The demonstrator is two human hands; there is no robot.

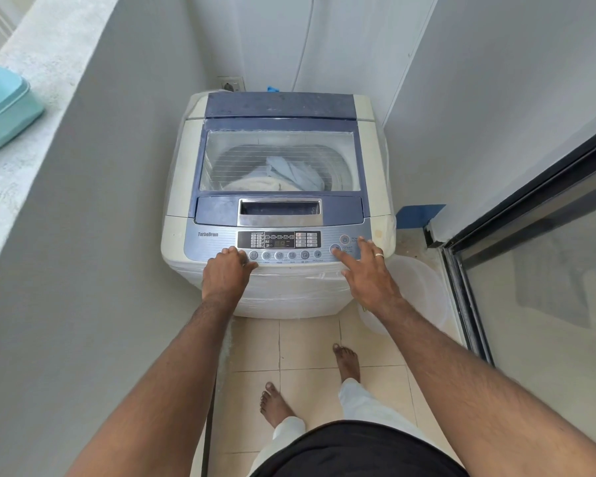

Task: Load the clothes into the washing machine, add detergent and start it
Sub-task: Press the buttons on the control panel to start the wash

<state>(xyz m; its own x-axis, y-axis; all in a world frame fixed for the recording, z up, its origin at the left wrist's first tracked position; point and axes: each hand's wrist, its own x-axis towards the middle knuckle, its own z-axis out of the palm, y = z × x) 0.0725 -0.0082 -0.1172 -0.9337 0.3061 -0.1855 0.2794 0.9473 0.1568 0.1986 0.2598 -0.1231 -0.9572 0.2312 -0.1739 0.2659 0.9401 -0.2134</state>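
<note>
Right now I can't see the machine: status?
Left hand resting on panel edge. Right hand fingertip on start button. Lid shut, clothes inside. Nothing blocking.

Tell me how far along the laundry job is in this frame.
Loading looks done: clothes lie in the drum under the closed lid of the washing machine. In hand: the right hand puts its forefinger on the start button; the left hand rests on the panel's front edge. Detergent cannot be confirmed. Whether it is running cannot be told.
</note>
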